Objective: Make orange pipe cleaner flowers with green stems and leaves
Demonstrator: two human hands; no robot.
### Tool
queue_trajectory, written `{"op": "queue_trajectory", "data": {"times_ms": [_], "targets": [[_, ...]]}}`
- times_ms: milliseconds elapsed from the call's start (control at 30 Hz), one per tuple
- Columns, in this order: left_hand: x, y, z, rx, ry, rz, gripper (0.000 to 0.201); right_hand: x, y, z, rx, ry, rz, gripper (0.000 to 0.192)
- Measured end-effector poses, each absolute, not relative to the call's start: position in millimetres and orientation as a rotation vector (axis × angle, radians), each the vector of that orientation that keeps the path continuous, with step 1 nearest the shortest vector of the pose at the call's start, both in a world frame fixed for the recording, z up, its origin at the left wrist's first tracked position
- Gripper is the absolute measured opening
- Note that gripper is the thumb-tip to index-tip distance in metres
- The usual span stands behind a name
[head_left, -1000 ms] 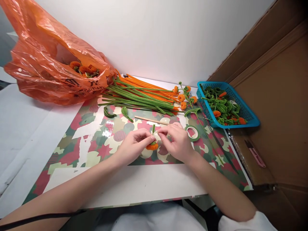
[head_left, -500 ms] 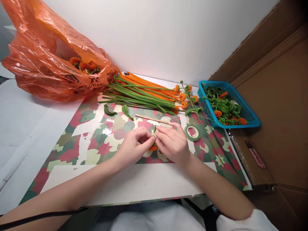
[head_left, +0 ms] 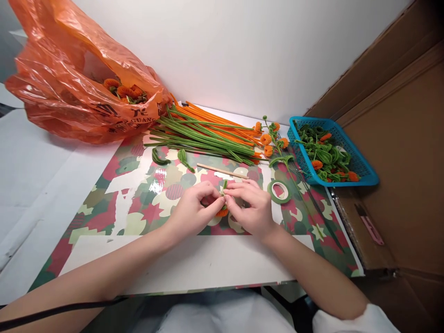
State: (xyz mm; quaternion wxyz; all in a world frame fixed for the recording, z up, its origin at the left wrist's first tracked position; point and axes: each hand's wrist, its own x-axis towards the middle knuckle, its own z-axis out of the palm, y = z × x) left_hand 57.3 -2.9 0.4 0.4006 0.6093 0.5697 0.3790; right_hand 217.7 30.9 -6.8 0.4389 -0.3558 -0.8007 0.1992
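Both your left hand (head_left: 194, 210) and right hand (head_left: 251, 208) pinch the small orange pipe-cleaner flower (head_left: 222, 212) over the patterned mat (head_left: 138, 203); keep fingertips tight at its green stem (head_left: 225, 185), near the tape roll (head_left: 279, 191).

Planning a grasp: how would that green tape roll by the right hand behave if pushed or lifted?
The green tape roll lies flat on the patterned mat, so a push would probably slide it, not roll it. It is a thin open ring, likely light and easy to pinch through the centre. Set on edge, it could roll. It lies just beside the right hand, apart from it.
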Motion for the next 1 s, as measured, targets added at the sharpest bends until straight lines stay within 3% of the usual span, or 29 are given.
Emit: {"op": "queue_trajectory", "data": {"times_ms": [233, 400, 567, 1000], "targets": [[58.1, -3.5, 1.4, 1.61, 1.418, 0.934, 0.024, 223.9, 40.2, -0.8, -1.037, -1.644, 1.315, 0.005], [58.0, -4.3, 0.2, 1.679, 1.384, 0.9, 0.024, 230.4, 49.2, -1.6, -1.04, -1.44, 1.739, 0.026], [53.3, -3.1, 1.0, 1.763, 1.34, 0.864, 0.025, 230.5, 51.3, -3.2, -0.98, -1.465, 1.777, 0.038], [47.6, 1.9, 9.7, 1.672, 1.114, 0.921, 0.027, 228.7, 42.4, 3.6, -0.864, -1.578, 1.512, 0.035]]}}
